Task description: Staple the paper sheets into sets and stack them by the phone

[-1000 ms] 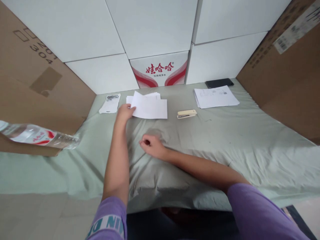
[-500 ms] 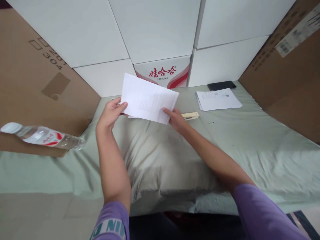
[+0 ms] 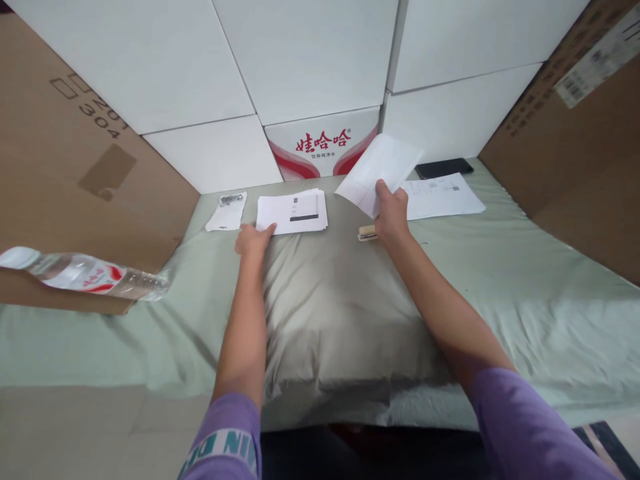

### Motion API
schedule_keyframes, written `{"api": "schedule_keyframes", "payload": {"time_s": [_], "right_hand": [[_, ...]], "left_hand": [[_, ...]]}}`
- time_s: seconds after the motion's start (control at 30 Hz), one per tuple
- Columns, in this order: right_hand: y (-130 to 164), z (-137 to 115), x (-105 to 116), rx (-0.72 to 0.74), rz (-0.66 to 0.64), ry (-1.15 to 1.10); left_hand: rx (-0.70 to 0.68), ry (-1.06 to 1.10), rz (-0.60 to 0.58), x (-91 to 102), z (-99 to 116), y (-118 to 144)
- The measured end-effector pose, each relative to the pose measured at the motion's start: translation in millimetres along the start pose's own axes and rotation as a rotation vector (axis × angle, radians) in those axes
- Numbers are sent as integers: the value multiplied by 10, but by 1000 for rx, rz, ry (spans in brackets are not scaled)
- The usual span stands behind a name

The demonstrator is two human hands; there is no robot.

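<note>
My right hand [image 3: 393,210] pinches a sheet of paper [image 3: 377,167], thumb on top, and holds it tilted above the bed cover. Under that hand lies a cream stapler [image 3: 367,231], partly hidden by it. At the lower left corner of a paper stack [image 3: 293,207] rests my left hand [image 3: 254,240], its thumb reaching onto the top sheet and apart from the fingers. Left of this stack is a small white sheet [image 3: 225,219] with a little heap of metal pieces, likely staples [image 3: 231,199]. A second printed stack [image 3: 443,198] lies to the right, partly behind the raised sheet.
A dark phone [image 3: 444,168] lies behind the right stack. White boxes [image 3: 320,60] form a wall at the back, with cardboard panels [image 3: 55,173] at both sides. A clear water bottle [image 3: 90,272] is at the left. Green cloth [image 3: 505,293] covers the surface.
My left hand has let go of the sheet and come down to the left paper stack. My right hand has carried the sheet rightward, uncovering that stack and the small white sheet.
</note>
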State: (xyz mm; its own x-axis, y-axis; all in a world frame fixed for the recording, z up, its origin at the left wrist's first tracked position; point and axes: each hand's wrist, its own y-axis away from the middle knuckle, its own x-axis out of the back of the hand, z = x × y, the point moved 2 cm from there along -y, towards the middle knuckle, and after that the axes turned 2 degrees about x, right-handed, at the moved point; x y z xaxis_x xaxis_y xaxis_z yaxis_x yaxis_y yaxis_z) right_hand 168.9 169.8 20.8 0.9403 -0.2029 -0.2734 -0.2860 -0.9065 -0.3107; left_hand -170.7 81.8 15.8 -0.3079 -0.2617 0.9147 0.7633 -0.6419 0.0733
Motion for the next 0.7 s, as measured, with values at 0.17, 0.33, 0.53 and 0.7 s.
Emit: {"api": "schedule_keyframes", "payload": {"time_s": [0.17,0.33,0.53,0.7], "right_hand": [[63,-23,-62,-19,-21,11],[70,-65,-69,12,-24,16],[40,-104,-64,40,-47,28],[122,-388,-92,65,-191,91]], "left_hand": [[0,85,-3,12,12,25],[-32,81,-2,70,-19,-57],[-50,-66,4,261,35,17],[-251,37,154,564,99,57]]}}
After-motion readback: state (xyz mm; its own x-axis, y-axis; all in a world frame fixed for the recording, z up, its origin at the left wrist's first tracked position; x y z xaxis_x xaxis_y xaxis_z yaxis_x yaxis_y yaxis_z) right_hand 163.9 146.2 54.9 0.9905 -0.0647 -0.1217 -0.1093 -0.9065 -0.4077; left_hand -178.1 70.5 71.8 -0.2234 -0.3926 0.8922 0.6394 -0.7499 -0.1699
